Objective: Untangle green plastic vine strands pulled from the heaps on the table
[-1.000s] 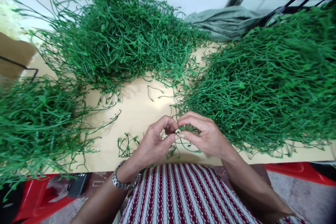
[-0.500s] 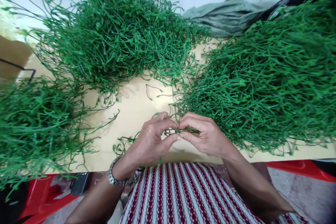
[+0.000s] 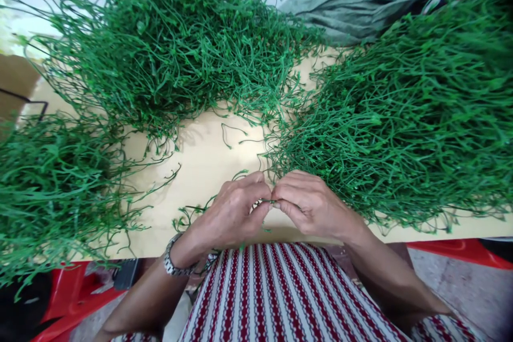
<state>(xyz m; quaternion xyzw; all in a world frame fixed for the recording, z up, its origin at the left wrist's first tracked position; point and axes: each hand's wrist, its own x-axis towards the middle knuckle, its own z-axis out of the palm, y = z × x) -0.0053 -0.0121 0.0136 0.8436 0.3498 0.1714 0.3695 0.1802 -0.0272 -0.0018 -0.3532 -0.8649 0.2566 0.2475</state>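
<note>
Near the table's front edge, my left hand (image 3: pixel 240 208) and my right hand (image 3: pixel 310 204) meet, thumbs and forefingers pinched on thin green stems (image 3: pixel 265 202). The fingers cover most of what they hold. More green stems (image 3: pixel 188 217) with small forked tips stick out behind my left hand. My right hand is beside a large heap of the same stems (image 3: pixel 401 117). Two loose stems (image 3: pixel 236 129) lie on the bare tabletop (image 3: pixel 216 155) beyond my hands. They look like plastic, but I cannot be sure.
A tall heap of green stems (image 3: pixel 180 48) stands at the back, against the wall, and another heap (image 3: pixel 56 187) hangs over the front left edge. Grey-green cloth (image 3: pixel 348 8) lies behind. Red plastic stools (image 3: pixel 66 288) are below the table. A brown box (image 3: pixel 16 85) is at left.
My fingers have closed in tighter on the stems, and the fingertips of both hands are nearer each other. The whole view has tilted slightly downward. The heaps are unchanged.
</note>
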